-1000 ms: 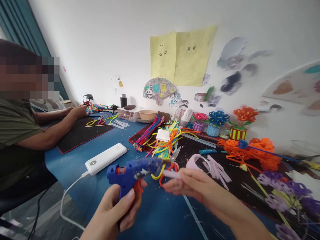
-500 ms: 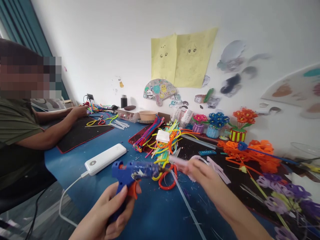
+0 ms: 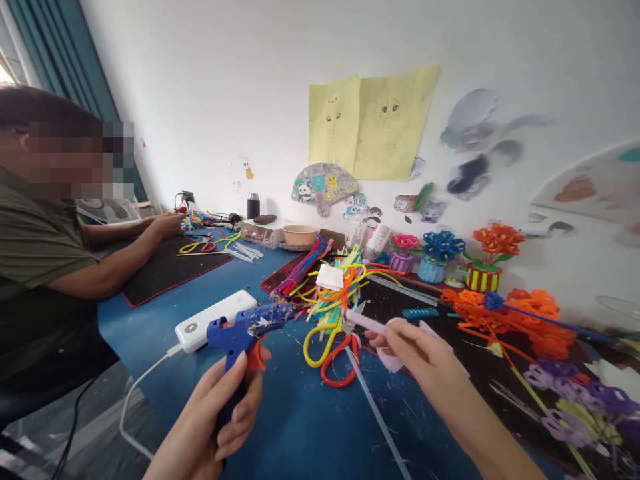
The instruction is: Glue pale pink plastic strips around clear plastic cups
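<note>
Blue glue gun (image 3: 255,325): left hand (image 3: 207,407) closed round its handle (image 3: 229,404), apparently for trigger (image 3: 257,355) reach. Right hand (image 3: 420,350) pinches a lilac strip (image 3: 367,321), evidently so one end stands free.

Blue table (image 3: 300,433): white power bank (image 3: 207,325), red-edged black mat (image 3: 170,273), scissors (image 3: 345,329), translucent stick (image 3: 378,412).

This looks like a small craft workroom: a blue counter (image 3: 285,420) carries a heap of bright pipe cleaners (image 3: 320,303), scissors (image 3: 347,327) and, held above it, a glue gun (image 3: 240,327). Potted fuzzy flowers (image 3: 440,248) line its far right side, drawings (image 3: 395,127) hang on the wall (image 3: 225,87), and a co-worker (image 3: 40,240) sits at a black mat (image 3: 167,270) on the left.
</note>
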A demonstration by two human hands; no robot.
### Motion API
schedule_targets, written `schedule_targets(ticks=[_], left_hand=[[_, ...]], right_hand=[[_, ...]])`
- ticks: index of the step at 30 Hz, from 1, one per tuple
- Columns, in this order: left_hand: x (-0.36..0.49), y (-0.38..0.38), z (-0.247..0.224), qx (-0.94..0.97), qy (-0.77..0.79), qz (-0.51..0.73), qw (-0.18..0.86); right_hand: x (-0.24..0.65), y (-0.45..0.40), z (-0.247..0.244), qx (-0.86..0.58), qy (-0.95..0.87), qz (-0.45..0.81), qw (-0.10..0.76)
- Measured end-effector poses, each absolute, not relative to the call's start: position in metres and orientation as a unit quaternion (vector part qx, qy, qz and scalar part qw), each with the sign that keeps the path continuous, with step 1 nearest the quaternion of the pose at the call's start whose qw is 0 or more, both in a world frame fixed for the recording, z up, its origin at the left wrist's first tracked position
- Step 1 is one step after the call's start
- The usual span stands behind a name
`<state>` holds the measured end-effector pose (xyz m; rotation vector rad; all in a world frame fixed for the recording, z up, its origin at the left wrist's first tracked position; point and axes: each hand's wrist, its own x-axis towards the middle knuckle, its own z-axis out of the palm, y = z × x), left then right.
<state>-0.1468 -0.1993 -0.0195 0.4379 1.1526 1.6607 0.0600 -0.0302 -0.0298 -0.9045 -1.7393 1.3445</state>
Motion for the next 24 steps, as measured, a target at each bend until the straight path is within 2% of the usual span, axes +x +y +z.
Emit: schedule_targets(ticks=[4,7,14,18,24], left_hand=[[-0.152,-0.199,-0.027,0.194,0.487,0.68,0.512],[-0.151,-0.199,-0.027,0.207,0.495,0.678,0.501],[-0.135,-0.195,-0.014,0.251,0.574,0.667,0.403],[-0.126,-0.188,-0.01,0.295,0.605,0.649,0.355],[-0.11,-0.175,-0.019,0.38,0.613,0.614,0.322]], right_hand=[[0.054,-0.031,-0.041,-0.337,-0.723,0.517,0.31],[0.053,-0.033,-0.042,-0.361,-0.75,0.469,0.294],[0.048,-0.038,-0.034,-0.336,-0.813,0.2,0.432],[0.055,-0.04,-0.031,-0.335,-0.786,0.197,0.48],[0.076,-0.039,-0.036,-0.339,-0.762,0.224,0.504]])
